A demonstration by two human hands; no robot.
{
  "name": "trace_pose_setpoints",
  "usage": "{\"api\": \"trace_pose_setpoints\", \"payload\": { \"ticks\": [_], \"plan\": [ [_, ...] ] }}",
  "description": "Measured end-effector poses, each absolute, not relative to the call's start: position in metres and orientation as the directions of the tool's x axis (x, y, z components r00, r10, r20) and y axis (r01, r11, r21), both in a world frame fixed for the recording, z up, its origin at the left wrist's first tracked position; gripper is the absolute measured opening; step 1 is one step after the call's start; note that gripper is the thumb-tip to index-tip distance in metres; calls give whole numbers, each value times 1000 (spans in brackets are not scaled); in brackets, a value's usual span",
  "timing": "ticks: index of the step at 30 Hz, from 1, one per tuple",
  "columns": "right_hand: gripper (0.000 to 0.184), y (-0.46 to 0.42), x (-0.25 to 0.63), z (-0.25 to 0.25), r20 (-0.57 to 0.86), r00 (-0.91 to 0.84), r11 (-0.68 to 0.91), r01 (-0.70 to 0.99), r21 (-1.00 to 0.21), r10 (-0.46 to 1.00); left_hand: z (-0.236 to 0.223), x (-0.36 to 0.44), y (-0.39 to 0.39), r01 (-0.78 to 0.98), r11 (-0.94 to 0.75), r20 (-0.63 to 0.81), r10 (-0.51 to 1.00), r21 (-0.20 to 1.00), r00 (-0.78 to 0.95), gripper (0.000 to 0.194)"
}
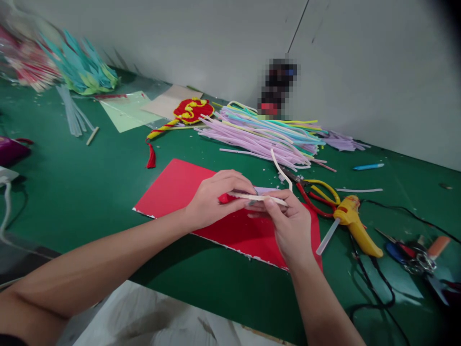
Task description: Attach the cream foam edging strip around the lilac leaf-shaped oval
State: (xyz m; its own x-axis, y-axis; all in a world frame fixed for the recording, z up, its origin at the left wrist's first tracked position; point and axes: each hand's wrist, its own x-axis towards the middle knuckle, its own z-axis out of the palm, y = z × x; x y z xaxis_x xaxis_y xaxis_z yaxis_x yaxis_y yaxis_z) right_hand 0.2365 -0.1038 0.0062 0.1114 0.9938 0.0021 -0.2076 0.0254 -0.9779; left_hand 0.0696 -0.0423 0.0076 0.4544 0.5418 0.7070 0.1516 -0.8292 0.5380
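Above a red board (173, 185), my left hand (219, 197) and my right hand (291, 221) meet around one small piece of work. A white pipe cleaner (281, 169) runs through the fingers, and its free end sticks up and bends to the left. My right thumb and fingers pinch the white strip from the right side. On the left, my thumb and curled fingers close on the same strip, beside a small red piece (225, 198) whose kind I cannot make out. A pale purple strip (266, 191) shows just behind the fingers, partly hidden.
Behind the board lies a pile of pastel pipe cleaners (252, 137) and a red-and-yellow fan-shaped ornament (192, 111) with a tassel. Scissors (319, 192) and a yellow glue gun (355, 226) with a black cord lie at right, near keys (418, 257). Turquoise stems (84, 67) stand far left.
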Motion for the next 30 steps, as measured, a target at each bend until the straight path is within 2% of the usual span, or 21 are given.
{"api": "trace_pose_setpoints", "payload": {
  "ticks": [5, 17, 30],
  "plan": [
    [13, -104, 235, 5, -6, 105, 21, -254, -967, 994, 8, 69, -42, 138, -820, 696, 549, 556, 463, 9],
    [16, -103, 235, 5, -25, 123, 6, -247, -969, 992, 10, 69, -40, 135, -856, 735, 501, 500, 456, 5],
    [16, -103, 235, 4, -32, 121, 0, -250, -968, 992, 13, 69, -42, 134, -840, 721, 525, 527, 452, 7]
  ]
}}
